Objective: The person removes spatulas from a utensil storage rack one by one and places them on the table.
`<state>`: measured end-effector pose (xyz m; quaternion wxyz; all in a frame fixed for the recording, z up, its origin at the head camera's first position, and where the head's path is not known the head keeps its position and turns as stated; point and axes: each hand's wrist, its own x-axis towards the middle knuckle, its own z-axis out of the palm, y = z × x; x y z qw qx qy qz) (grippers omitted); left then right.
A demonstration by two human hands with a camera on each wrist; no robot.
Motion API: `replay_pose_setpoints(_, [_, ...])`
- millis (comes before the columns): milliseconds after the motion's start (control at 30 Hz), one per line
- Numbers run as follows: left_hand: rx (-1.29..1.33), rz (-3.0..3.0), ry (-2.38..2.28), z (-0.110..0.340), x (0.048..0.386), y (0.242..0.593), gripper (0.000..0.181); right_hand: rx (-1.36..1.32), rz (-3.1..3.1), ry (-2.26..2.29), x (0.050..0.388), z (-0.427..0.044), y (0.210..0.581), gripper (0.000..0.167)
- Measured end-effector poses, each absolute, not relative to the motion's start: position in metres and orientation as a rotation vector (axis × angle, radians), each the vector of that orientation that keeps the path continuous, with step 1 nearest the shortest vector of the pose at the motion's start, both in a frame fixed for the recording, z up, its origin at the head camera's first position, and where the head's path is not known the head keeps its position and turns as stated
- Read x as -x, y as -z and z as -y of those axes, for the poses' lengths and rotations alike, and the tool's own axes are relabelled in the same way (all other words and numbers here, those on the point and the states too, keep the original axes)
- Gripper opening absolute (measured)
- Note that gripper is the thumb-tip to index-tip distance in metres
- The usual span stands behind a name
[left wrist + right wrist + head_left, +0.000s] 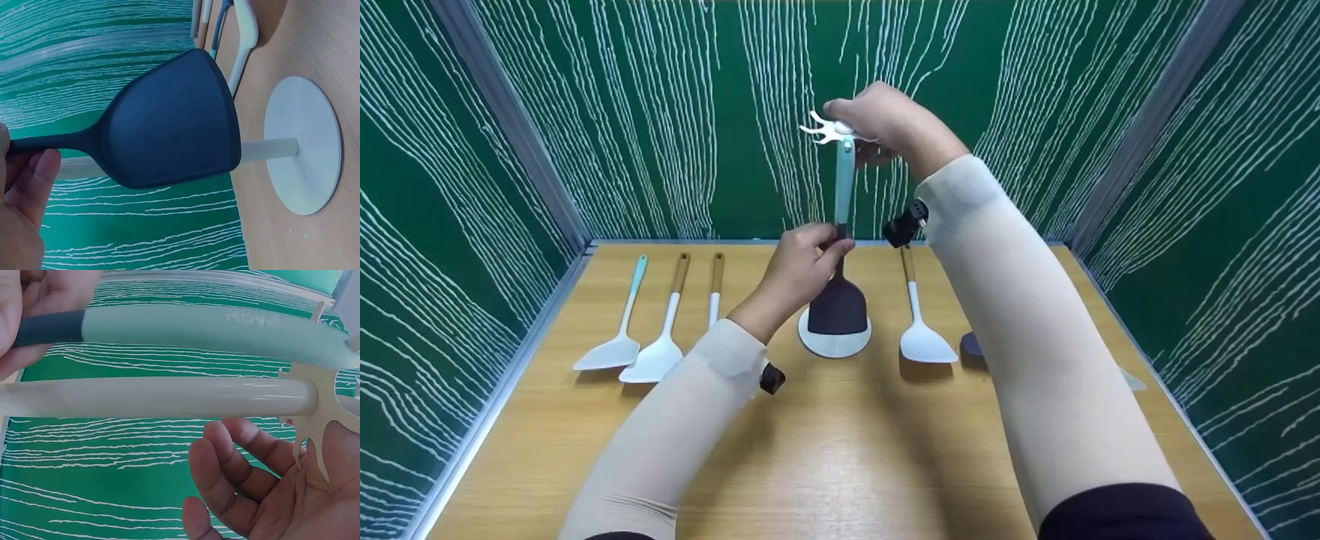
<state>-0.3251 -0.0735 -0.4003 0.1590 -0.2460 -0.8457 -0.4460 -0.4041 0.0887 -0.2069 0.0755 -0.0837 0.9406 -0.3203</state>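
A turner spatula with a black head [838,306] and a pale green handle [214,332] hangs upright at the front of a white utensil stand. My left hand [801,266] pinches its black neck just below the handle. The handle's top end lies against the stand's hooked crown [829,131]; whether its hole is over a hook I cannot tell. At the crown's right side, my right hand [892,124] grips it, thumb above and fingers curled below, apart from the white pole [157,398]. The spatula head partly covers the round base [304,146].
Left on the wooden table [825,450] lie a teal-handled spatula [611,352] and two wooden-handled utensils [656,358] [714,307]. To the right are a white turner [926,343] and a dark utensil [971,344], partly behind my right arm. Green walls enclose the table.
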Motion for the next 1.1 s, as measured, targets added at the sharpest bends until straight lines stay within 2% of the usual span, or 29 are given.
replay_pose_setpoints(700, [0.758,2.374,1.232,0.086,0.319,0.404,0.027,0.255,-2.803,0.980,0.404,-0.090,0.207,0.056])
replay_pose_setpoints(1100, [0.499,2.533,1.281,0.129,0.330,0.424,0.027,0.241,-2.768,1.031,0.405,-0.089,0.208,0.055])
